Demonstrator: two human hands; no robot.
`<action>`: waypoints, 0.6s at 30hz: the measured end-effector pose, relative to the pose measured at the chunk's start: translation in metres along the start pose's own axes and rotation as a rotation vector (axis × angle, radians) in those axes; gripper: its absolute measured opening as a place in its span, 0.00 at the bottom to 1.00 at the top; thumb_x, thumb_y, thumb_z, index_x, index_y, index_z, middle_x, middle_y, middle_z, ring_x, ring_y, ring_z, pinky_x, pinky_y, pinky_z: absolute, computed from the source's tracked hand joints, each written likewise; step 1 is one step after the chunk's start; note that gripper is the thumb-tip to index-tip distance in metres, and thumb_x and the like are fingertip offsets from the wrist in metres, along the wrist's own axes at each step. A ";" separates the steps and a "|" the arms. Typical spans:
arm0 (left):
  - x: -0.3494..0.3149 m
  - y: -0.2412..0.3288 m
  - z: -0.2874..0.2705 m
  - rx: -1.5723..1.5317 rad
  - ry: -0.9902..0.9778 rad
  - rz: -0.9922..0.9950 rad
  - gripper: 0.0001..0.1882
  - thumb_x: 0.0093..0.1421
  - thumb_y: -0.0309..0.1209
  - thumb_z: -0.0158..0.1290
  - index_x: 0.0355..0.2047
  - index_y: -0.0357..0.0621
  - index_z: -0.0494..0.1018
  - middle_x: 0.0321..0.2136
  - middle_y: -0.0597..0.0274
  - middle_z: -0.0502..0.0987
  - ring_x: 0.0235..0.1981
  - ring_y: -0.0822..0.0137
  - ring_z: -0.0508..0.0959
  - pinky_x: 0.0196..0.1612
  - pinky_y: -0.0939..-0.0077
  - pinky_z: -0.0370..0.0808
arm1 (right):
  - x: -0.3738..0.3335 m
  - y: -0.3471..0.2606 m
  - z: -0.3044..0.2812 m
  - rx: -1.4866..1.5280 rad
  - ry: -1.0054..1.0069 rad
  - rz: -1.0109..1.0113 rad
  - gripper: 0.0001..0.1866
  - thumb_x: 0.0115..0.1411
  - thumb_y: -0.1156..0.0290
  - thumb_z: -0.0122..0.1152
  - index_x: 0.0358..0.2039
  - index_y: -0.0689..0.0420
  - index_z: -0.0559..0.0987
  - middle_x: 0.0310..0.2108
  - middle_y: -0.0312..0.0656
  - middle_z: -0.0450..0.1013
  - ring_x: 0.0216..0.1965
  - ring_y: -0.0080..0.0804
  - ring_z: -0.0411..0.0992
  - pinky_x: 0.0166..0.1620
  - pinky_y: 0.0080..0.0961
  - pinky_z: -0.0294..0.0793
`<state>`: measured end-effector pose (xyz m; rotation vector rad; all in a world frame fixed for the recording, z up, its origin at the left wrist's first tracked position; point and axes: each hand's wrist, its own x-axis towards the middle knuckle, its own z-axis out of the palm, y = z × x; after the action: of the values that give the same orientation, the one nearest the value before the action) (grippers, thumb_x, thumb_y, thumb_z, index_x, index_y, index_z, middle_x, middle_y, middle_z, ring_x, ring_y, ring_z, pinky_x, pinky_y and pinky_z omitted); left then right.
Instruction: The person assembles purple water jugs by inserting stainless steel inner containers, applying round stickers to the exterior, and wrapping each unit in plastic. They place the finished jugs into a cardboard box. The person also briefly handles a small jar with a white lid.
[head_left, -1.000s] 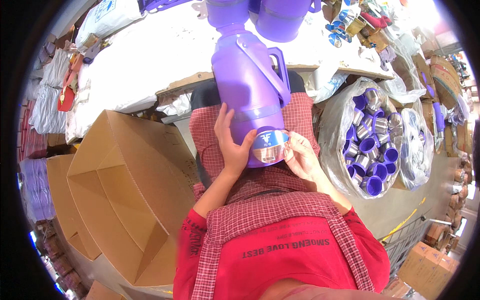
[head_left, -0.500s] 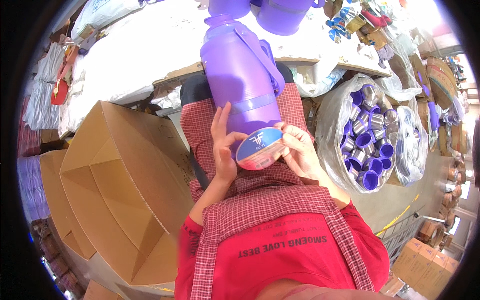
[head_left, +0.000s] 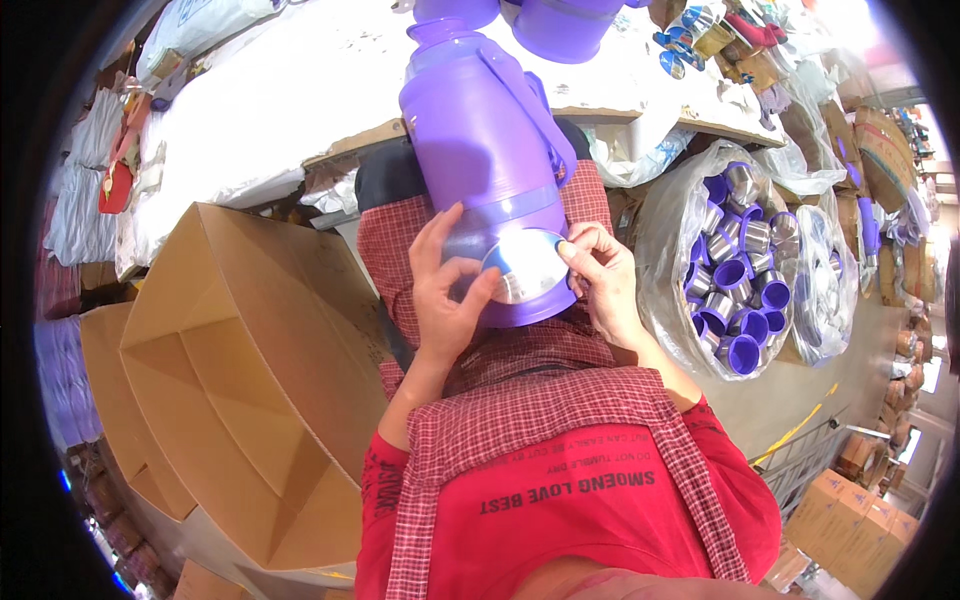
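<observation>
A purple vacuum flask (head_left: 475,130) leans across my lap with its spouted top pointing away over the table and its base toward me. An oval label (head_left: 532,268), now looking pale and glary, lies against the flask's lower body or just above it; I cannot tell which. My right hand (head_left: 603,278) pinches the label's right edge between thumb and finger. At its left edge, my left hand (head_left: 445,295) has thumb and index finger close together, the other fingers reaching along the flask's side. The flask's handle (head_left: 535,115) hangs on its right side.
A white-covered table (head_left: 300,90) spans the far side, with more purple flasks (head_left: 570,28) on it. On the left stands a large open cardboard box (head_left: 240,370). To the right, a clear plastic bag (head_left: 660,250) holds several purple-and-silver cups (head_left: 742,352).
Both hands have brought the label from above the flask's base up against its lower body and tilted it, so its blue-and-pink face has turned pale with glare. The flask has barely moved.
</observation>
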<state>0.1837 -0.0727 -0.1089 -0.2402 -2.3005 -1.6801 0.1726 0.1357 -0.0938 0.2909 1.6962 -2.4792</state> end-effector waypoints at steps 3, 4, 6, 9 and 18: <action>0.004 0.005 0.000 0.021 0.017 -0.042 0.09 0.52 0.30 0.62 0.20 0.39 0.76 0.62 0.56 0.65 0.61 0.58 0.62 0.60 0.62 0.62 | 0.007 0.001 -0.001 -0.093 -0.006 -0.071 0.08 0.56 0.76 0.67 0.23 0.58 0.76 0.36 0.30 0.69 0.19 0.11 0.59 0.22 0.11 0.57; 0.005 0.007 0.001 0.024 0.035 -0.051 0.09 0.51 0.30 0.63 0.20 0.39 0.76 0.61 0.56 0.66 0.61 0.57 0.62 0.59 0.62 0.63 | 0.009 0.002 -0.002 -0.115 -0.009 -0.100 0.08 0.55 0.76 0.67 0.23 0.58 0.77 0.37 0.30 0.69 0.20 0.11 0.59 0.23 0.11 0.56; 0.007 0.009 0.002 0.061 0.034 -0.058 0.09 0.51 0.30 0.64 0.20 0.39 0.76 0.59 0.56 0.66 0.60 0.56 0.62 0.57 0.63 0.65 | 0.011 0.005 -0.004 -0.101 0.002 -0.083 0.07 0.55 0.76 0.68 0.23 0.59 0.77 0.37 0.29 0.69 0.22 0.11 0.58 0.25 0.12 0.54; 0.009 0.010 0.003 0.061 0.061 -0.078 0.08 0.50 0.29 0.64 0.20 0.39 0.77 0.58 0.56 0.67 0.58 0.57 0.63 0.55 0.67 0.66 | 0.012 0.008 -0.006 -0.113 0.000 -0.103 0.08 0.55 0.76 0.68 0.22 0.59 0.77 0.37 0.29 0.68 0.23 0.10 0.58 0.25 0.12 0.53; 0.009 0.002 0.001 0.162 0.040 -0.049 0.08 0.49 0.28 0.65 0.21 0.40 0.77 0.58 0.58 0.67 0.56 0.58 0.64 0.52 0.70 0.67 | 0.014 0.005 -0.003 -0.090 0.012 -0.048 0.07 0.54 0.76 0.70 0.23 0.59 0.78 0.34 0.31 0.69 0.33 0.15 0.65 0.38 0.15 0.63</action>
<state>0.1757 -0.0717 -0.1040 -0.1161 -2.4148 -1.4955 0.1602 0.1366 -0.1021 0.2587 1.8338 -2.4304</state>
